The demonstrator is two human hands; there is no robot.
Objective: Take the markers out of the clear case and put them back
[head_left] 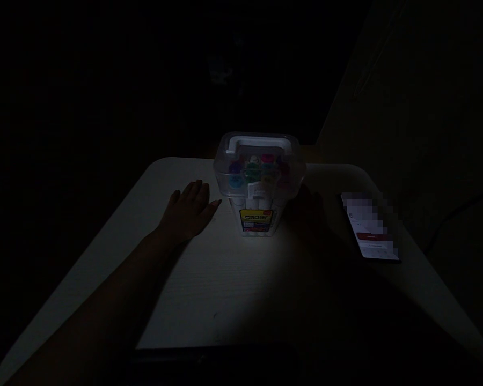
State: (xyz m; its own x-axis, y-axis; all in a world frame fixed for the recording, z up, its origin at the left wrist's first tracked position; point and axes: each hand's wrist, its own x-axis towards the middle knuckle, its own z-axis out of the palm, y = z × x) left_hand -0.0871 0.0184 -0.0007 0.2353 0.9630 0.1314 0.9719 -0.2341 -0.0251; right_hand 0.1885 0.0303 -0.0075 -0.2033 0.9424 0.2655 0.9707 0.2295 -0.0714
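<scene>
A clear plastic box of markers (260, 187) stands upright on the white table, with its lid on and a white carry handle folded at the top. Colored marker caps show through the lid, and a yellow and blue label is on the front. To the left of the box, my left hand (187, 212) lies flat on the table, open, its thumb pointing at the box but apart from it. My right hand (309, 214) rests in deep shadow just right of the box. Its fingers show only faintly, stretched out on the table; whether they touch the box is hard to see.
A phone (370, 228) with a lit, partly blurred screen lies on the right side of the table (209, 284). A dark cable (446, 217) runs beyond the right edge. A dark strip (209, 356) crosses the near edge. The room around is very dark.
</scene>
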